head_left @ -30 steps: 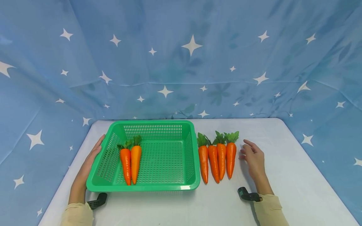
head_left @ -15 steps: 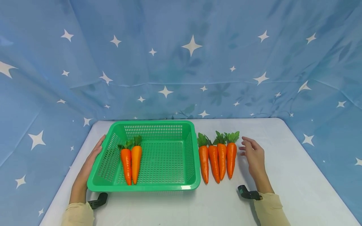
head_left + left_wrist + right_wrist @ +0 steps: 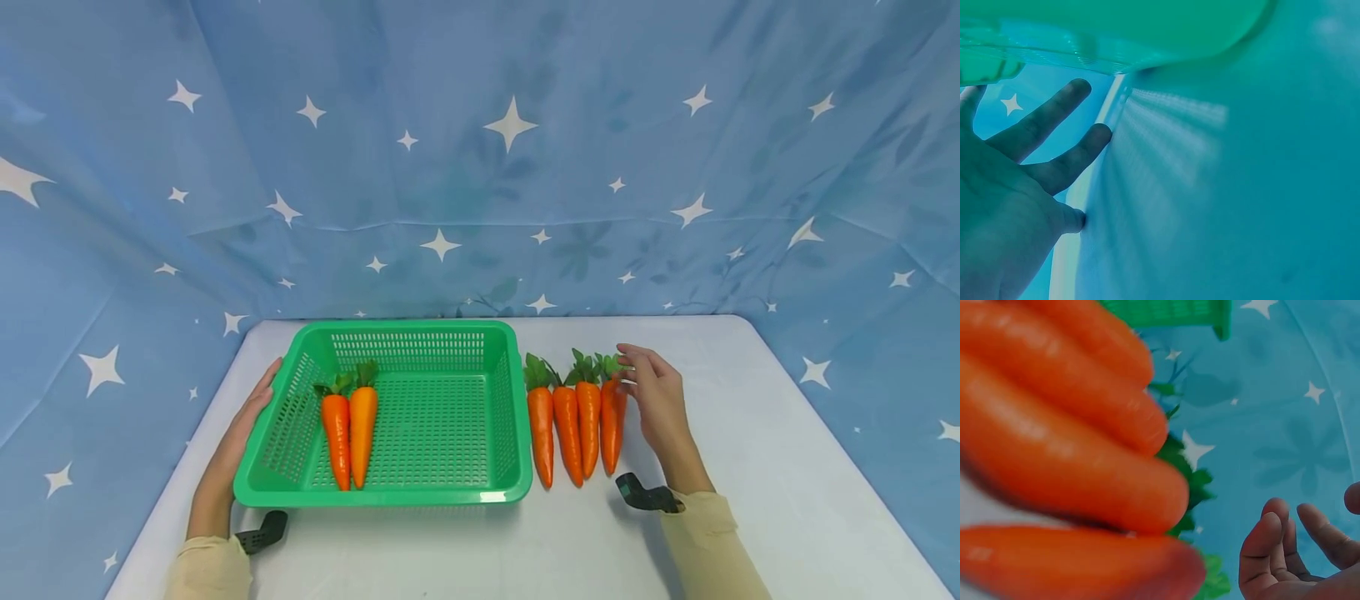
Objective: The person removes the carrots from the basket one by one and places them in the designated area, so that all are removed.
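My left hand (image 3: 234, 433) lies along the left side of the green plastic basket (image 3: 382, 498), its fingers extended against the outer wall. In the left wrist view, the fingers (image 3: 1054, 119) are straight and spread beneath the basket's rim. Two orange carrots with green leaves, a redder carrot (image 3: 337, 437) and a lighter carrot (image 3: 363, 429), lie side by side inside at the left. Over the leafy top of the rightmost carrot (image 3: 612, 429) in the row hovers my right hand (image 3: 658, 400), fingers loosely bent. In the right wrist view, that hand (image 3: 1297, 562) holds nothing.
Several carrots lie in a row between the basket and my right hand, including the leftmost carrot (image 3: 540, 433). They rest on a white table (image 3: 780, 467). A blue star-patterned cloth (image 3: 480, 183) hangs behind and at both sides.
My right hand has moved left and slightly away from me, from beside the carrot row to over the rightmost carrot's leaves. The left hand and basket stay in place.
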Motion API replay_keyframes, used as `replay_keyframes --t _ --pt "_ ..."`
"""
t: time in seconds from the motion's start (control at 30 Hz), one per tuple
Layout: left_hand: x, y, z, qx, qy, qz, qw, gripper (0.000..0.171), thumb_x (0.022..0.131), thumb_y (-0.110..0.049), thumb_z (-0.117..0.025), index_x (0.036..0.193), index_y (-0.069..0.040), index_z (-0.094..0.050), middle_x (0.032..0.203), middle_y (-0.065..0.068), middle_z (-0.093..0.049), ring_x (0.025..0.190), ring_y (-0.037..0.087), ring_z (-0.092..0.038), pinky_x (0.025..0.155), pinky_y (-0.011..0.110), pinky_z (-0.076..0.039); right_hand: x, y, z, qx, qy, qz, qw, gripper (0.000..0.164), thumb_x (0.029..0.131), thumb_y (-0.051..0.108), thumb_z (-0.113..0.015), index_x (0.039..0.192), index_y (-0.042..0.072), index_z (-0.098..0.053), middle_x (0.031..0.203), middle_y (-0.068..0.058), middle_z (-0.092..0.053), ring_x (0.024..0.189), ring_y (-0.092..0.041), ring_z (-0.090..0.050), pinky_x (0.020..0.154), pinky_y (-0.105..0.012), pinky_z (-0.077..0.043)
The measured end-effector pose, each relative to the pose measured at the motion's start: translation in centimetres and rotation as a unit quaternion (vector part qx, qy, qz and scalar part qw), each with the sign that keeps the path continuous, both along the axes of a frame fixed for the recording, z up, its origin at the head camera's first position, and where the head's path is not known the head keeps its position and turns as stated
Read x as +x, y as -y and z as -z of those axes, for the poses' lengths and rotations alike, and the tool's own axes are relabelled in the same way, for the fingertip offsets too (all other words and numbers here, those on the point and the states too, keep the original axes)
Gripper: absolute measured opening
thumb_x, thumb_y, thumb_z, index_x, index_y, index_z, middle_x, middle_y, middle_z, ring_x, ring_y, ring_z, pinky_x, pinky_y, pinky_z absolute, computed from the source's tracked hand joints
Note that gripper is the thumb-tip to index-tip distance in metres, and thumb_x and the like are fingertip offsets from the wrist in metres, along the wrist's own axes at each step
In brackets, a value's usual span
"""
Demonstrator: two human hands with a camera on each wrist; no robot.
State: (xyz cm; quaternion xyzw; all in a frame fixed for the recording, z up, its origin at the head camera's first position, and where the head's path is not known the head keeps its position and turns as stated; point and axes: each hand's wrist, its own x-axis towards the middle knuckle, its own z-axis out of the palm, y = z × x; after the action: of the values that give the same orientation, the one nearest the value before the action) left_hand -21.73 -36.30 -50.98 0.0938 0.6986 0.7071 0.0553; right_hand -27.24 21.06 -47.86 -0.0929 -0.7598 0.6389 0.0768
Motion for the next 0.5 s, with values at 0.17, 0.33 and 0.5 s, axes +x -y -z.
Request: replay_keyframes --t 0.17,0.33,0.5 --pt "-0.3 -0.1 -0.6 -0.006 0.024 -0.001 0.9997 0.072 0.119 -0.042 -0.022 0.170 -0.011 0.018 0.176 0.020 0.017 0.161 0.015 -0.009 0.118 0.018 -0.024 -0.2 1.5 -1.2 -0.016 -0.017 -0.019 1.000 0.053 0.115 0.040 -0.045 0.147 0.000 -0.061 0.132 -0.016 -0.063 0.107 -0.023 -0.066 0.092 -0.028 -0.057" --pt "-0.6 0.0 -1.0 -0.012 0.052 -0.008 0.9985 0.071 0.118 -0.047 -0.022 0.171 -0.019 0.016 0.178 0.015 0.014 0.161 0.038 0.006 0.121 0.021 -0.022 -0.8 2.7 -2.5 -0.039 -0.043 -0.048 0.997 0.052 0.115 0.039 -0.048 0.144 -0.001 -0.063 0.127 -0.013 -0.064 0.108 -0.026 -0.068 0.087 -0.028 -0.058" --pt "-0.6 0.1 -0.9 -0.014 0.044 -0.002 0.9989 0.071 0.118 -0.046 -0.021 0.171 -0.017 0.017 0.177 0.017 0.016 0.161 0.036 0.007 0.120 0.019 -0.021 -1.2 4.1 -3.9 -0.057 -0.052 -0.068 0.995 0.053 0.115 0.039 -0.049 0.145 -0.002 -0.062 0.125 -0.010 -0.066 0.106 -0.023 -0.068 0.086 -0.028 -0.058"
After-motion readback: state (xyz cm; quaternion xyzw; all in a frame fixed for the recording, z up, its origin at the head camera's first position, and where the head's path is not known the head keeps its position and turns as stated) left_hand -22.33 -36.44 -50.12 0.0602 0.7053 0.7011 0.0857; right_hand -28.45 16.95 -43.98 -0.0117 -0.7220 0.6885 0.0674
